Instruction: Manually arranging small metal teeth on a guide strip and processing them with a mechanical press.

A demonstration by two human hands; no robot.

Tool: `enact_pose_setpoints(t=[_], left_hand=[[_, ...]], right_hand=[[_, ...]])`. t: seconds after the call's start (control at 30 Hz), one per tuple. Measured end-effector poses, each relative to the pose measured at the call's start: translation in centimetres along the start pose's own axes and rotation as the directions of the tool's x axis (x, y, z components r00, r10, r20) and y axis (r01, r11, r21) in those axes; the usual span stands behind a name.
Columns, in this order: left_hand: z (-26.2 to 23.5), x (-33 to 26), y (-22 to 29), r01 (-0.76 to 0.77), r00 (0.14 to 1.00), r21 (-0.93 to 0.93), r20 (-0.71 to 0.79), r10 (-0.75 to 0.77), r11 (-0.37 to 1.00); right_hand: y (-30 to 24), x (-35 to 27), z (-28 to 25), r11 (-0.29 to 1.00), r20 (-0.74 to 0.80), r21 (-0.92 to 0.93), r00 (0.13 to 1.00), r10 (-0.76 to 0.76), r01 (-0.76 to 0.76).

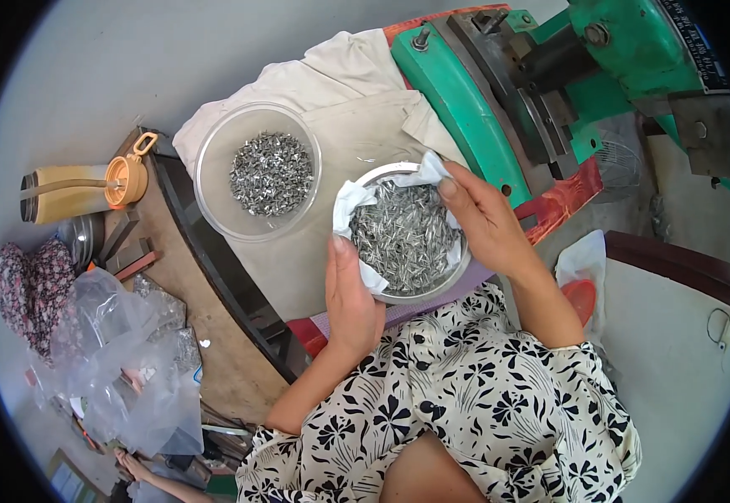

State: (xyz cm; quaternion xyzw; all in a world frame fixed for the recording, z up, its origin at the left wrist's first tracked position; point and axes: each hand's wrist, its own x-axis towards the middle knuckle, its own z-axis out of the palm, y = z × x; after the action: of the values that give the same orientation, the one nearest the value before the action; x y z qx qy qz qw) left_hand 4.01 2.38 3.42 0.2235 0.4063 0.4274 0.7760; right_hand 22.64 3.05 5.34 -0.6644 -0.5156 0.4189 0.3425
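A round bowl [419, 298] rests against the front of the cloth-covered surface, lined with a white wrap that folds over its rim. It is full of thin, silvery metal pieces [407, 239]. My left hand [353, 306] grips the bowl's lower left side, thumb on the rim. On the upper right, my right hand [486, 214] pinches a corner of the white wrap [423, 172] against the rim. Just left of it stands a clear plastic tub [214, 201] holding a heap of small shiny metal parts [271, 174].
A green machine press [465, 109] stands at the right on a red-edged bench. On the left, a wooden table [222, 335] carries a yellow-capped bottle [75, 189], clear plastic bags [130, 360] and a floral cloth bundle [33, 289]. Another person's hand [134, 465] shows at lower left.
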Motion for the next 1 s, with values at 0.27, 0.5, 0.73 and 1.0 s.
enact_pose_setpoints(t=[0.27,0.5,0.73,1.0], left_hand=[[1.2,1.4,1.3,-0.06,0.996,-0.203,0.056,0.073,0.977],[1.7,2.3,1.0,0.125,0.987,-0.53,-0.023,-0.162,0.839],[1.6,2.5,0.8,0.107,0.994,-0.495,0.042,-0.099,0.862],[0.7,2.7,0.5,0.121,0.992,-0.52,0.096,-0.082,0.846]], right_hand=[[0.0,-1.5,-0.4,0.991,-0.204,0.134,0.978,0.038,-0.01],[-0.2,-2.2,0.9,0.967,-0.246,0.242,0.969,-0.021,0.083],[-0.8,-1.8,0.7,0.974,-0.227,0.2,0.972,-0.061,0.108],[-0.6,-1.7,0.7,0.984,-0.187,0.147,0.979,-0.075,0.103]])
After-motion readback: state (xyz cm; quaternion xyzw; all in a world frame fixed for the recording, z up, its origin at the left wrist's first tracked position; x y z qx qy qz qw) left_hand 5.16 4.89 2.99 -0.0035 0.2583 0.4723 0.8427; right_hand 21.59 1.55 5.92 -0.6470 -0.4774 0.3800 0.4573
